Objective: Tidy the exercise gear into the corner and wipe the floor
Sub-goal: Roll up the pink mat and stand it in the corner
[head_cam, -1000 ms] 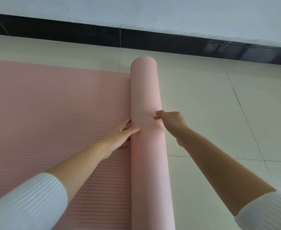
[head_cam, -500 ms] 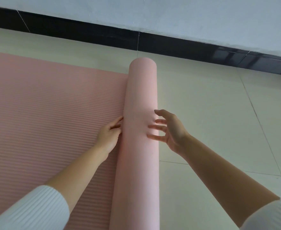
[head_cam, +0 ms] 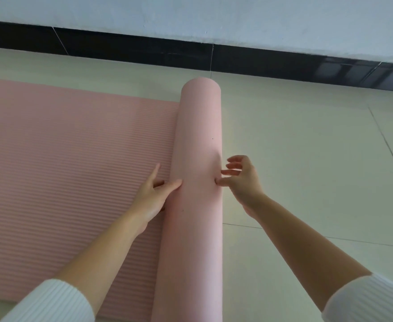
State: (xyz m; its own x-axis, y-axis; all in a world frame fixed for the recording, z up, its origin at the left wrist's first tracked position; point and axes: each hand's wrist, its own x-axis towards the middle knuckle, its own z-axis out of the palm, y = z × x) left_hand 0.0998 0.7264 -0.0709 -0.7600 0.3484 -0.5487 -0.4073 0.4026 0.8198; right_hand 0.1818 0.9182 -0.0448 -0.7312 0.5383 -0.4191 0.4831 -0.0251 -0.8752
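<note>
My right hand (head_cam: 242, 180) has shifted since a moment ago: fingers spread and curled, only the tips touching the right flank of the rolled part of the pink mat (head_cam: 198, 182). My left hand (head_cam: 155, 194) stays flat and unclenched against the roll's left side, over the ribbed unrolled stretch (head_cam: 74, 170) on the floor (head_cam: 307, 159). I judge I'm re-setting between pushes; much mat remains to roll.

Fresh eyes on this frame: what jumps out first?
The pink mat roll running up the centre, with its unrolled ribbed part spread flat to the left. Both hands sit at mid-roll: the left hand against its left side, the right hand open with fingertips on its right side. Bare pale floor tiles lie to the right.
</note>
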